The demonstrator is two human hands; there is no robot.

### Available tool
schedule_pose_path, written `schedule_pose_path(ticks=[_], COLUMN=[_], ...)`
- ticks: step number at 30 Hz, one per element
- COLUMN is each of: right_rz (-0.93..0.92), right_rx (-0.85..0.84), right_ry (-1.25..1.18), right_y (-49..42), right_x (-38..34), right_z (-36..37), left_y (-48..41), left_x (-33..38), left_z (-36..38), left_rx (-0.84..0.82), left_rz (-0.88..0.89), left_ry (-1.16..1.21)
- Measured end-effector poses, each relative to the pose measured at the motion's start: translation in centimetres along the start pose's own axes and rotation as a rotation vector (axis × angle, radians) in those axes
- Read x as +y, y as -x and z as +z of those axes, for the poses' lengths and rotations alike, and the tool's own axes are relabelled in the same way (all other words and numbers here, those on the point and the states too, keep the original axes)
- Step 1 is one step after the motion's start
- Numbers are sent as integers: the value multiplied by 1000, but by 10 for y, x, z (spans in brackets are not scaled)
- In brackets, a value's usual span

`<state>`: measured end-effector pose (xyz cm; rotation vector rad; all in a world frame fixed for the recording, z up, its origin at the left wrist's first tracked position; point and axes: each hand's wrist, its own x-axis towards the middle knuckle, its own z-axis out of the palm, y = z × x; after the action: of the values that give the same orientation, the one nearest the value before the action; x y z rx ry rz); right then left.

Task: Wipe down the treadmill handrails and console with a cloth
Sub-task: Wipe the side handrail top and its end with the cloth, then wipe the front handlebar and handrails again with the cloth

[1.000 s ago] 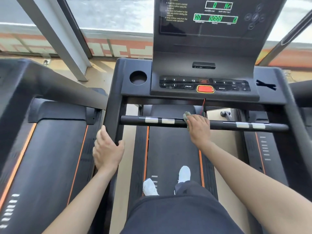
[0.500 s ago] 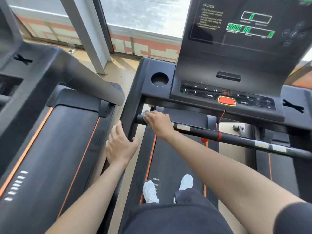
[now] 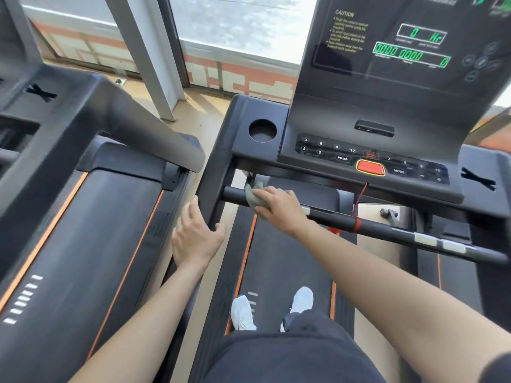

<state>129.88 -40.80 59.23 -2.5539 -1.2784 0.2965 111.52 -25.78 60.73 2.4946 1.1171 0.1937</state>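
My right hand (image 3: 279, 205) holds the cloth (image 3: 255, 199) on the bar's (image 3: 387, 231) left end, below the console (image 3: 373, 111). My left hand (image 3: 196, 236) rests, I think, on the left upright (image 3: 213, 175).

Dark shorts (image 3: 290, 355) I see over the near end of the treadmill belt (image 3: 290, 258), white trainers (image 3: 243, 313) on that belt, forearms (image 3: 401, 277) bare, dark sleeve hem (image 3: 501, 369) far right of it
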Motion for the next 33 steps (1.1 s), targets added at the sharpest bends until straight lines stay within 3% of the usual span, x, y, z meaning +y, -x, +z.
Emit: schedule_pose_path(ticks=[6,10,14,16,19,22,24,27,33], right_rz=[148,210,270,300,398,477,398,269,141], right_rx=[17,30,65,151,316,358,340,334,299], right_ry=[58,97,126,106,-53,-383,-567,-632,-642], right_y=[48,84,110,123,141,150,153,153,149], right_x=[53,89,115,123,122,112,102,90,98], right_z=[-18,-33,-44,-46,-48,-51,-54,-60,-66], left_y=[1,6,20,29,41,49,52,59,68], left_x=[-2,-3,17,45,92,140,168,198,208], left_z=[2,1,8,18,35,44,46,50,60], left_rx=[26,172,260,160,-156,-542,-727,-858,-808], left_rz=[7,142,233,337,429,236,108,-18,-244], left_ry=[30,-14,146,266,471,711,866,1044,1118])
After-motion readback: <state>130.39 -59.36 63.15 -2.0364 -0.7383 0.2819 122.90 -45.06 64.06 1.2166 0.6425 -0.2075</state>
